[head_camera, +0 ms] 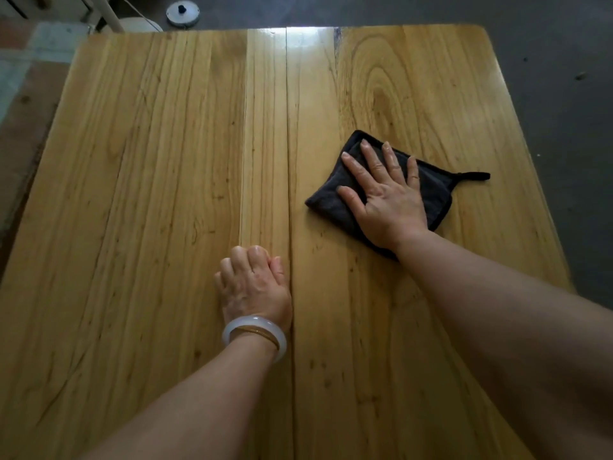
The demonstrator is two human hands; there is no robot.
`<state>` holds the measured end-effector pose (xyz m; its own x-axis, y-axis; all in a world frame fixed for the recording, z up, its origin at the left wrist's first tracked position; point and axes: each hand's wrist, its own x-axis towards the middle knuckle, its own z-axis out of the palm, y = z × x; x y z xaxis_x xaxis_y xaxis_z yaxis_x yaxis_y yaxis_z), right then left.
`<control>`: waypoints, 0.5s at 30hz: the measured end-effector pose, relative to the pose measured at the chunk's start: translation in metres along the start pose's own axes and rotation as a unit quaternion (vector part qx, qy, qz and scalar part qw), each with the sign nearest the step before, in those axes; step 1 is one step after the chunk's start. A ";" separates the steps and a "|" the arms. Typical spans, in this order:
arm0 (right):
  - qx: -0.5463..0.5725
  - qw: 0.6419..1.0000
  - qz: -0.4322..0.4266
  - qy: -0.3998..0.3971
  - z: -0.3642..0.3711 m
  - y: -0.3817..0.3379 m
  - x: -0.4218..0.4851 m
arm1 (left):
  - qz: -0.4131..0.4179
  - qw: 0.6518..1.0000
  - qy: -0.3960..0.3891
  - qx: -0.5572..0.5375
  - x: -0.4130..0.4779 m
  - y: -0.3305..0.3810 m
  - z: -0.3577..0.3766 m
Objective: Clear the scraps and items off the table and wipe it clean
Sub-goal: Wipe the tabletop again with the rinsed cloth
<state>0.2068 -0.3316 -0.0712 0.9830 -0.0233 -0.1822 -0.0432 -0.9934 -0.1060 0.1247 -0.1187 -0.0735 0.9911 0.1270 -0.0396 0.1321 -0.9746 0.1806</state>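
Left hand rests clenched on the table; to its right, right hand presses flat on a black cloth.

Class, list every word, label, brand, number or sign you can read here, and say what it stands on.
None can be read. The dark cloth under the right hand, the wooden table, the pale bangle and the round disc on the floor show no lettering.

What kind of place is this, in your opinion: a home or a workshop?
Probably a home, perhaps a dining area: a wooden plank table, a dark cleaning cloth under the right hand, and what looks like a pot lid on the grey floor beyond.
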 end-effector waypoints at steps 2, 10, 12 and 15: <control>0.001 1.000 0.021 0.001 0.001 -0.002 -0.007 | 0.003 1.000 -0.005 0.007 -0.002 0.001 0.000; 0.033 0.997 0.069 -0.002 0.015 -0.016 -0.089 | 0.012 1.000 -0.014 0.016 -0.002 0.001 0.000; 0.039 0.997 0.063 -0.003 0.020 -0.021 -0.117 | 0.014 1.000 -0.015 0.013 -0.002 0.001 0.000; 0.039 0.998 0.045 0.009 0.029 -0.027 -0.158 | 0.020 1.000 -0.018 0.007 -0.002 0.000 0.000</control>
<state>0.0473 -0.2980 -0.0679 0.9775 -0.1146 -0.1774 -0.1445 -0.9755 -0.1661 0.1224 -0.1187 -0.0734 0.9943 0.0818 -0.0689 0.0924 -0.9811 0.1699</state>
